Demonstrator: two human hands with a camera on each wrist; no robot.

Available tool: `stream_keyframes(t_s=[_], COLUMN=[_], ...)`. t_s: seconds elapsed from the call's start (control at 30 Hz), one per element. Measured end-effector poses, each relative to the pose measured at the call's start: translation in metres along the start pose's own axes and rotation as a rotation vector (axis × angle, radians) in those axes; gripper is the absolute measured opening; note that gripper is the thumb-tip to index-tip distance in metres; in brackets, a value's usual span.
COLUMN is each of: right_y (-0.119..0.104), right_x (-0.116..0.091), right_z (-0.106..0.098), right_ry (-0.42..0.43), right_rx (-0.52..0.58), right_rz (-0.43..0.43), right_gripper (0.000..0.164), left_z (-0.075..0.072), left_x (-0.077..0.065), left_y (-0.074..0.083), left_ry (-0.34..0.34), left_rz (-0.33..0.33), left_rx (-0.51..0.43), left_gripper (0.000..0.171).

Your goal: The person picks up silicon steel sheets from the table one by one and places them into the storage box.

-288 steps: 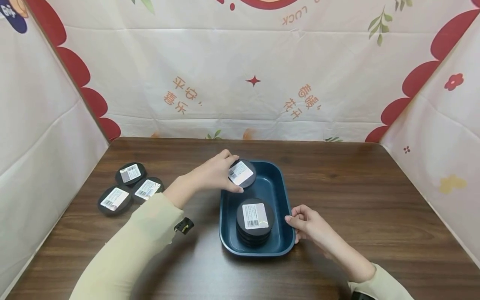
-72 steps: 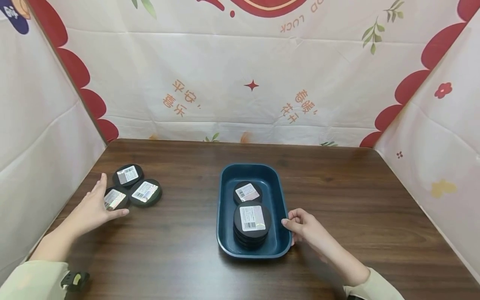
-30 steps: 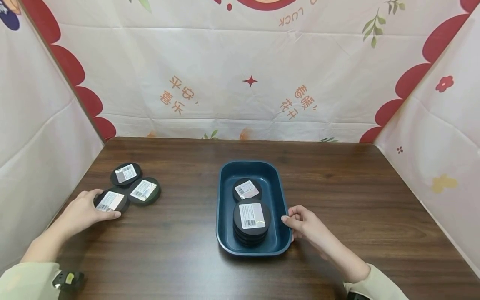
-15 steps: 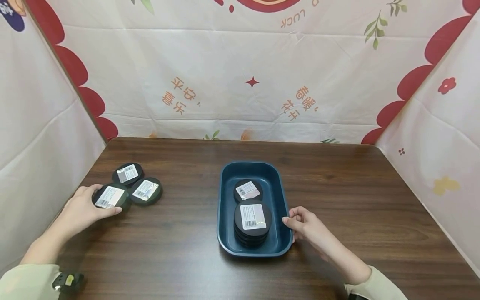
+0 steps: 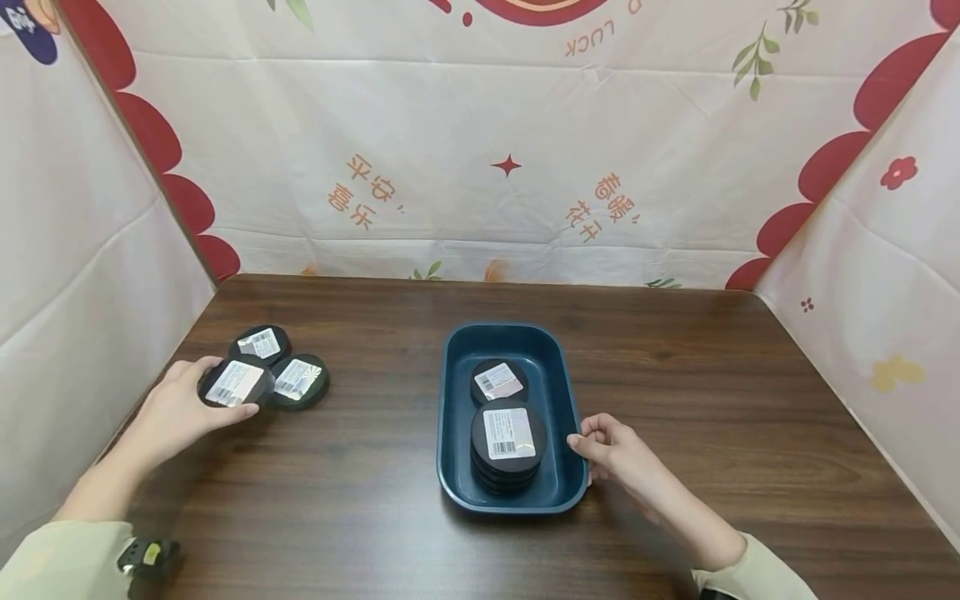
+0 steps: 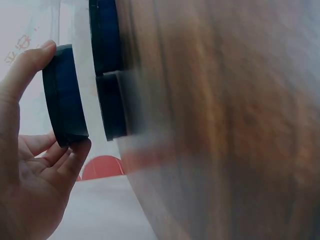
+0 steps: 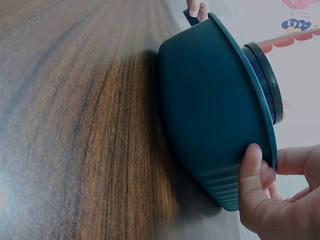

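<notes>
My left hand (image 5: 176,412) grips a flat round black container (image 5: 235,383) with a white barcode label, thumb and fingers on opposite sides of its edge. In the left wrist view the held container (image 6: 65,95) is lifted off the table, with a gap between it and two similar ones behind. Those two containers (image 5: 298,382) lie on the table, one partly hidden. My right hand (image 5: 618,450) pinches the right rim of a dark blue rectangular tray (image 5: 501,333). Inside the tray stand a stack of several containers (image 5: 508,437) and, behind it, another container (image 5: 498,381).
The brown wooden table (image 5: 697,375) has white printed cloth (image 5: 435,125) hanging at its back and both sides. The stack rises above the tray's rim in the right wrist view.
The left hand earlier held a container over the tray; that one now sits behind the stack. The hand then moved left, gripped the nearest container and raised it. The right hand stayed on the rim.
</notes>
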State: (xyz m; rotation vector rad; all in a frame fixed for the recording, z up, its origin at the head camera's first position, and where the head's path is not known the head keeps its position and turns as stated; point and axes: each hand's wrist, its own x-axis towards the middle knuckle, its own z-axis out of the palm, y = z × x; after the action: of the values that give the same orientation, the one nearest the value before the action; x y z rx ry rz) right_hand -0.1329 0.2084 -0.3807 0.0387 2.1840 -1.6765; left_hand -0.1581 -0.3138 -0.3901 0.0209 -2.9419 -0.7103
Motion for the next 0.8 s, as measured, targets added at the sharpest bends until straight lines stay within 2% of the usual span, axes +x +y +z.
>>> stream_keyframes(t_s=[0.33,0.53,0.8], right_y=[-0.002,-0.002,-0.002], right_x=[-0.001,-0.001,-0.001], right_z=[0.0,-0.001,-0.001], right_ry=[0.002,-0.008,-0.008], right_rx=[0.012,0.011,0.012], right_rz=[-0.006,-0.01,-0.012], right_gripper=[0.025,0.026,0.026], left_z=[0.003,0.008,0.015], left_x=[0.012,0.021,0.039], left_y=[0.019,0.034,0.062], left_ry=[-0.002,-0.055,-0.094], left_rz=[0.03,0.045,0.099], left_rx=[-0.021,-0.044,-0.067], left_gripper=[0.1,0.105,0.103])
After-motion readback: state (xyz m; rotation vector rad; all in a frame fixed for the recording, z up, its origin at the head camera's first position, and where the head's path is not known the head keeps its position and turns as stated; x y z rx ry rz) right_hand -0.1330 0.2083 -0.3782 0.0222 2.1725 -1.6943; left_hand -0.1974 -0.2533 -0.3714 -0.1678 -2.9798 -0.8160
